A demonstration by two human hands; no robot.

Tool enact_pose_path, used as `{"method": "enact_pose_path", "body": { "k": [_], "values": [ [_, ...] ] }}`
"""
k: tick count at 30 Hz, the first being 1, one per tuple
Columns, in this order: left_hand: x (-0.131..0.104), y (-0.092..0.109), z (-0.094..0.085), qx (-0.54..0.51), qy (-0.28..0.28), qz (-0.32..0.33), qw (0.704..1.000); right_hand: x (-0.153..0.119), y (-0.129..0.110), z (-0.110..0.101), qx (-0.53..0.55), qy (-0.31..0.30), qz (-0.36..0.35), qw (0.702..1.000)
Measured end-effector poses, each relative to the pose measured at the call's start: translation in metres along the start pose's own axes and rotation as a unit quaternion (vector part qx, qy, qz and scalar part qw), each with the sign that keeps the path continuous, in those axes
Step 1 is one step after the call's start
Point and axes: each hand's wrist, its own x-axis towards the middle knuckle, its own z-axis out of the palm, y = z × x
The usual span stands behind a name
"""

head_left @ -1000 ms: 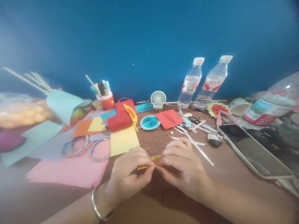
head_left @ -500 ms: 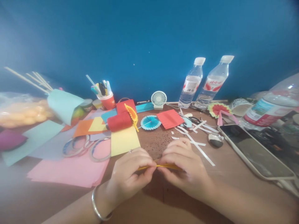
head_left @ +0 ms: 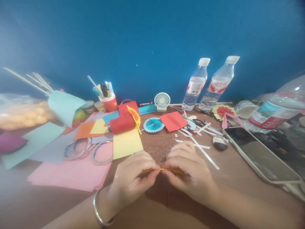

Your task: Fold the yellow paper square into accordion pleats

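Note:
Both hands pinch a narrow yellow-orange piece of paper (head_left: 175, 170), which looks folded and is seen nearly edge-on. My left hand (head_left: 137, 174) grips its left part between thumb and fingers. My right hand (head_left: 188, 168) pinches the right part, its thumb close to the left thumb. Most of the paper is hidden by the fingers. Beyond the hands lie a blue pleated paper rosette (head_left: 153, 125) and a red pleated paper square (head_left: 173, 121). A yellow paper sheet (head_left: 127, 143) is just past my left hand.
White paper strips (head_left: 206, 155) and scissors (head_left: 199, 122) lie beyond my right hand, with a phone (head_left: 259, 154) at right. Tape rolls (head_left: 103, 163) and pink sheets (head_left: 69, 176) are at left. A pen cup (head_left: 109, 103), a small fan (head_left: 162, 101) and water bottles (head_left: 194, 86) stand along the wall.
The hands have barely moved and keep their pinch on the yellow-orange paper. The view has shifted very slightly.

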Motion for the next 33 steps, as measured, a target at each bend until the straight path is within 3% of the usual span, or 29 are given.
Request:
{"method": "enact_pose_path", "body": {
  "k": [10, 21, 29, 33],
  "values": [
    [-0.0005, -0.0014, 0.0011, -0.005, 0.026, -0.021, 0.999, 0.0010, -0.0003, -0.0009, -0.009, 0.015, -0.006, 1.000],
    [-0.0014, 0.0003, 0.0007, 0.005, -0.016, -0.006, 1.000, 0.0008, -0.0033, -0.0005, 0.007, -0.002, 0.000, 1.000],
    [0.0009, -0.0013, 0.0019, -0.012, 0.028, -0.007, 1.000, 0.0026, -0.0014, -0.0010, 0.009, 0.027, 0.001, 1.000],
    [-0.0019, -0.0041, 0.0000, -0.036, 0.027, -0.039, 0.998, 0.0032, 0.0006, -0.0036, 0.010, 0.037, 0.004, 0.999]
  ]
}}
